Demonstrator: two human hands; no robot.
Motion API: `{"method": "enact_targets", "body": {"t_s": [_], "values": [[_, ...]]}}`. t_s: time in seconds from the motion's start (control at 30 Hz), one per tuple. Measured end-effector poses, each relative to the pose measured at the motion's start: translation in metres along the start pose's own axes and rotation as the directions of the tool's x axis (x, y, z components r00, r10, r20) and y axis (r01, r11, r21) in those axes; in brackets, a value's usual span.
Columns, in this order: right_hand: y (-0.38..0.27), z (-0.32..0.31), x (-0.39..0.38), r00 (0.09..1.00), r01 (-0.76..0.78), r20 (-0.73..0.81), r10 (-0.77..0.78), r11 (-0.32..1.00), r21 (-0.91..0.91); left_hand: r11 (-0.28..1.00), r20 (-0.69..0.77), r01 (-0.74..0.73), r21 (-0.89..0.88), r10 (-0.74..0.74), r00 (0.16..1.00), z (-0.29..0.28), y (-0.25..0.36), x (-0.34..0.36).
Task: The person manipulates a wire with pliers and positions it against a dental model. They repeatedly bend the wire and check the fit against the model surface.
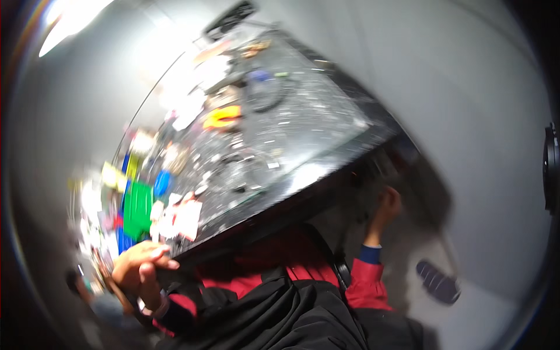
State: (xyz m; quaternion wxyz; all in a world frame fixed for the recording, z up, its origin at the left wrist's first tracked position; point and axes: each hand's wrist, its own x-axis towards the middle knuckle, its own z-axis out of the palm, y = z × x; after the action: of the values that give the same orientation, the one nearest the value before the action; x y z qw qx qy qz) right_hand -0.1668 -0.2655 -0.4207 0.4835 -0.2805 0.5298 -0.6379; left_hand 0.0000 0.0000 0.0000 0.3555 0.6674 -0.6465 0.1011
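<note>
At the near left corner of the black table (309, 131), my left hand (140, 271) is raised with its fingers stretched out and nothing seen in them. Just beyond it lie blurred white and pink papers (182, 219), beside a green bin (137, 209). My right hand (388, 204) reaches below the table's front edge, on the right, close to a dark recess under the top. Its fingers are smeared by motion, so whether it holds anything cannot be told.
Blue bins and blurred clutter crowd the table's left side. An orange horseshoe-shaped thing (222, 116) and a round clear dish (265, 93) sit farther back. A dark striped slipper (438, 283) lies on the floor at right. Grey walls (461, 105) stand behind.
</note>
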Motion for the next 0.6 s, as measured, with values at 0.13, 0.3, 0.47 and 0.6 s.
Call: {"method": "enact_targets", "body": {"t_s": [0.13,0.3,0.47,0.6], "values": [[-0.055,0.001,0.035,0.935,0.279,-0.206,-0.288,0.958,-0.074,0.989,-0.473,0.103,-0.104,-0.140,0.870,-0.013,-0.047,-0.051],[-0.173,0.028,-0.047,0.897,0.385,-0.309,-0.315,0.901,0.200,0.955,-0.567,0.250,-0.163,-0.298,0.768,-0.080,-0.078,-0.105],[-0.220,0.097,-0.141,0.772,0.635,-0.132,-0.621,0.747,0.199,0.902,-0.622,0.314,-0.296,-0.432,0.654,-0.102,-0.111,-0.144],[-0.215,0.127,-0.225,0.502,0.790,0.175,-0.847,0.531,0.306,0.881,-0.573,0.350,-0.318,-0.473,0.670,-0.099,-0.145,-0.170]]}}
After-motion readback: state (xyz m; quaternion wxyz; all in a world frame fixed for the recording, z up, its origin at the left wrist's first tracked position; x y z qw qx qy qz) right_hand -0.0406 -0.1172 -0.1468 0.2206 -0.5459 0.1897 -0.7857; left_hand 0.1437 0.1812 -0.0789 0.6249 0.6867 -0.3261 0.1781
